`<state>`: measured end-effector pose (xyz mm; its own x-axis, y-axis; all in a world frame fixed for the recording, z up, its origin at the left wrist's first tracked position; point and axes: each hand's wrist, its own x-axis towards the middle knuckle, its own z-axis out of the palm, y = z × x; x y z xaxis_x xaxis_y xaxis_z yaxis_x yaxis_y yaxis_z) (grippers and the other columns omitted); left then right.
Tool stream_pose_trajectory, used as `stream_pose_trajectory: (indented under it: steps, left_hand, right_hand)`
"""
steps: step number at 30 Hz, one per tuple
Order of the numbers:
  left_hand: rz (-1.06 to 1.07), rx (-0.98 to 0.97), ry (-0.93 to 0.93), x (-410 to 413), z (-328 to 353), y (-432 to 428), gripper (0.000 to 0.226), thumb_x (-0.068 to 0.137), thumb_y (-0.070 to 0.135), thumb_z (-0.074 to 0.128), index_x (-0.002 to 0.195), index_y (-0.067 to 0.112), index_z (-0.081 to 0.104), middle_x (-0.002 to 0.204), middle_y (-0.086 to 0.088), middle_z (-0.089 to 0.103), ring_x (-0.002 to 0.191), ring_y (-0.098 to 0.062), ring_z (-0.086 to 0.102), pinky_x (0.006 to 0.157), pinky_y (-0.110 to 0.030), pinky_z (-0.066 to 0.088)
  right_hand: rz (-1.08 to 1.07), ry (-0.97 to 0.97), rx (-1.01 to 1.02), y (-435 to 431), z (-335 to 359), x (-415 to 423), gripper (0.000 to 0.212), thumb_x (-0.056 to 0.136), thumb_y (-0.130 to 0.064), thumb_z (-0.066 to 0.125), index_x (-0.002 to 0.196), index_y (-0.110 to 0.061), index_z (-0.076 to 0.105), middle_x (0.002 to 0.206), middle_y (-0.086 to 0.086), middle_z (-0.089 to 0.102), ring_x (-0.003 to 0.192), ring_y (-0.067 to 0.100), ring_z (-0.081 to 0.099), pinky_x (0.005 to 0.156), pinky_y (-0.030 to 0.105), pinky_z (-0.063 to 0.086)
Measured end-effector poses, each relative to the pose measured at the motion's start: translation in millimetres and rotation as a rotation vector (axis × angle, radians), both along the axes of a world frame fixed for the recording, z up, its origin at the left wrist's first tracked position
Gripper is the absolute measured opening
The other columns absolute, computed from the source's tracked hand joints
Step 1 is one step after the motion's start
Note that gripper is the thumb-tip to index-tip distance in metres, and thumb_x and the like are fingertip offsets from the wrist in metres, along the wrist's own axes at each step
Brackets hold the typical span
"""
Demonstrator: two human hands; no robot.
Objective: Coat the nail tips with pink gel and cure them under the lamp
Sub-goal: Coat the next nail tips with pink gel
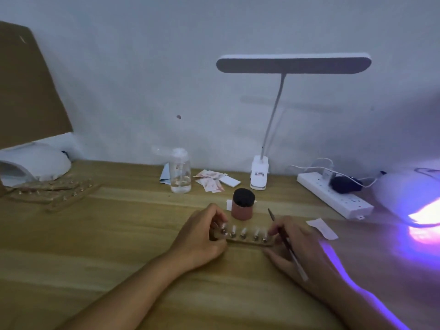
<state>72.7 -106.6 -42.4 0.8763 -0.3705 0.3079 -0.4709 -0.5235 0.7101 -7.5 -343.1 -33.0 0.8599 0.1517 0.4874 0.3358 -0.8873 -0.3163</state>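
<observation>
A clear holder strip (247,241) with several nail tips on small pegs lies on the wooden table in front of me. My left hand (202,236) grips its left end. My right hand (295,244) touches its right end while holding a thin brush (285,244) that points up and away. A pink gel jar (242,204) with a dark lid stands just behind the strip. At the far right a white curing lamp (409,189) glows violet onto the table.
A white power strip (333,194) with plugs lies at the back right. A clip desk lamp (259,172), a clear bottle (181,172) and paper scraps (209,181) stand at the back. More holder strips (54,189) and a second white lamp (31,163) sit far left.
</observation>
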Motion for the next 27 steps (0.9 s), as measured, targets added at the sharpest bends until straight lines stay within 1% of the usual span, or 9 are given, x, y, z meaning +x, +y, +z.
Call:
stream_pose_trajectory:
  steps: [3,5,10,13,15,18,20,24,27]
  left_hand:
    - [-0.019,0.005,-0.019,1.7,-0.1,-2.5,0.036,0.063,0.021,0.061,0.094,0.038,0.051,0.098,0.016,0.057,0.094,-0.002,0.052,0.077,-0.024,0.048]
    - [-0.025,0.014,-0.025,2.9,-1.0,-3.1,0.036,0.064,0.021,0.061,0.093,0.039,0.050,0.098,0.017,0.056,0.095,-0.001,0.051,0.076,-0.021,0.046]
    - [-0.034,0.053,-0.049,-0.3,-1.4,-3.3,0.034,0.063,0.031,0.059,0.094,0.041,0.049,0.092,0.018,0.056,0.092,-0.001,0.050,0.077,-0.028,0.048]
    - [-0.046,0.075,-0.092,-3.5,-1.7,-3.5,0.033,0.064,0.036,0.058,0.096,0.040,0.051,0.088,0.019,0.055,0.091,0.000,0.049,0.074,-0.024,0.046]
    - [-0.060,0.100,-0.125,-5.7,-1.2,-4.3,0.034,0.062,0.042,0.053,0.095,0.040,0.053,0.087,0.020,0.054,0.092,0.000,0.048,0.073,-0.021,0.044]
    - [-0.098,0.133,-0.162,-6.5,1.4,-5.2,0.034,0.059,0.047,0.048,0.092,0.038,0.057,0.089,0.023,0.051,0.094,0.001,0.046,0.076,-0.020,0.041]
    - [-0.113,0.139,-0.149,-7.0,2.8,-5.3,0.033,0.060,0.046,0.050,0.091,0.039,0.058,0.091,0.024,0.051,0.095,0.002,0.047,0.078,-0.020,0.042]
    - [-0.142,0.140,-0.167,-8.2,3.5,-6.8,0.031,0.060,0.046,0.050,0.090,0.042,0.057,0.090,0.022,0.050,0.093,0.000,0.049,0.075,-0.019,0.042]
    - [-0.151,0.143,-0.179,-9.8,3.8,-7.8,0.028,0.061,0.045,0.050,0.088,0.045,0.055,0.092,0.022,0.051,0.093,-0.001,0.050,0.074,-0.020,0.044]
  right_hand:
    - [-0.029,0.001,0.055,1.9,-2.5,3.0,0.036,0.074,-0.046,0.065,0.098,-0.039,0.040,0.092,-0.023,0.058,0.076,0.001,0.061,0.055,0.015,0.049]
    - [-0.041,-0.016,0.062,3.4,-4.0,4.8,0.035,0.074,-0.044,0.065,0.098,-0.038,0.039,0.097,-0.029,0.057,0.079,-0.002,0.060,0.055,0.012,0.048]
    - [-0.034,-0.044,0.083,7.9,-5.2,3.7,0.033,0.076,-0.040,0.063,0.099,-0.034,0.040,0.096,-0.027,0.055,0.076,0.003,0.060,0.052,0.014,0.046]
    - [-0.037,-0.074,0.065,9.9,-3.8,1.5,0.031,0.078,-0.038,0.063,0.098,-0.032,0.040,0.093,-0.023,0.056,0.074,0.004,0.060,0.050,0.016,0.047]
    - [-0.042,-0.076,0.067,9.4,-4.3,0.9,0.032,0.079,-0.037,0.064,0.099,-0.032,0.040,0.089,-0.021,0.057,0.075,0.002,0.059,0.051,0.015,0.047]
    - [-0.015,-0.090,0.066,8.8,-3.3,0.7,0.037,0.075,-0.039,0.067,0.101,-0.036,0.040,0.083,-0.020,0.056,0.078,-0.001,0.058,0.054,0.012,0.045]
    - [0.032,-0.112,0.068,10.4,-2.6,0.9,0.037,0.075,-0.040,0.066,0.102,-0.037,0.040,0.087,-0.022,0.053,0.081,-0.002,0.057,0.059,0.012,0.046]
    - [0.095,-0.143,0.077,12.8,-6.1,6.1,0.041,0.076,-0.022,0.066,0.102,-0.038,0.039,0.092,-0.023,0.053,0.085,0.000,0.058,0.068,0.014,0.047]
    - [0.139,-0.150,0.092,10.3,-9.4,9.1,0.042,0.078,-0.018,0.064,0.104,-0.036,0.037,0.091,-0.021,0.053,0.084,0.003,0.057,0.068,0.014,0.046]
